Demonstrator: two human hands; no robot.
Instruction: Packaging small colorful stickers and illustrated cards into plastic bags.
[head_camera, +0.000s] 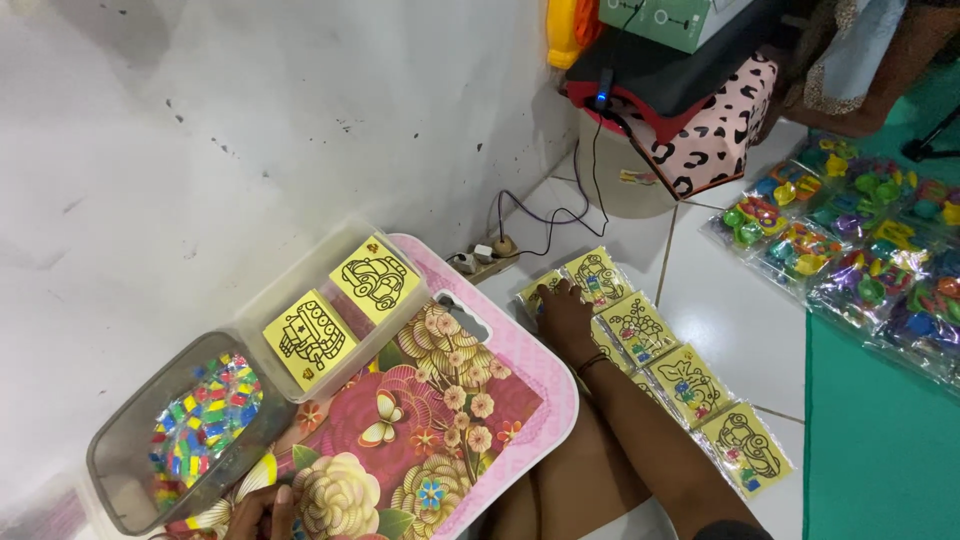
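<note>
The tiled floor (730, 320) carries most of what is in view, with a green mat (880, 440) to the right holding clear bags of coloured plastic toys (860, 250). Over the person's lap sits a pink flowered lap desk (440, 400), and on its far left corner rests a clear box (330, 320) with two yellow picture cards (340, 310) lying flat in it, side by side. Just left of that stands a grey tub (150, 450) filled with small coloured pieces. On the floor beside the desk a row of yellow cards in clear sleeves (690, 385) runs toward the wall, about five showing, overlapping slightly. The right hand (565, 315) reaches across to the far end of that row, palm down, its fingers laid flat on a sleeved card, pressing or about to lift it; no closed grip shows. The left hand (262, 510) sits at the desk's near edge by the tub, fingers curled, and I cannot tell whether it holds anything. Judging by this, two cards are in the box and most of the row remains on the floor
</note>
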